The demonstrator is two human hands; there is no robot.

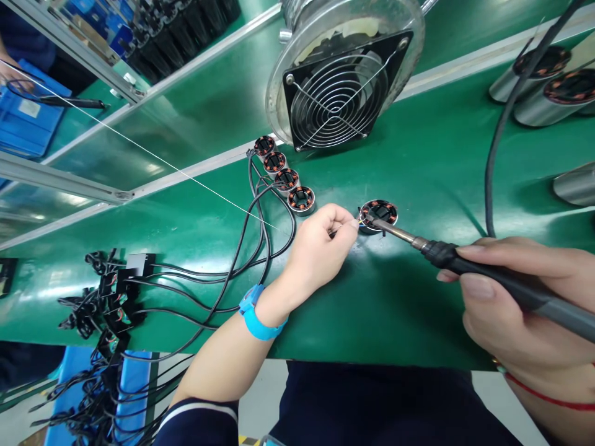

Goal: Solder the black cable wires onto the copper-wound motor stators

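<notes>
My right hand point(515, 303) is wrapped round the black handle of a soldering iron point(441, 253). The iron's metal tip reaches the near-left part of a motor stator point(387, 209), a round ring with copper windings, lying on the green bench. Just left of that stator, my left hand point(325, 238) pinches a dark cable, and thin coloured wires stick out from the fingertips to the stator's edge. Whether the tip touches a wire is too small to tell. Several more stators point(301, 199) stand in a row beyond my left hand, some with black cables point(260, 229) attached.
A fan with a wire guard point(334, 111) stands at the back. Black connector boxes point(123, 297) and bundled cables lie at left. Metal cylinders point(553, 99) stand at right, near a hanging thick black cord point(493, 148). Another person's hand point(12, 73) is over a blue bin point(28, 124).
</notes>
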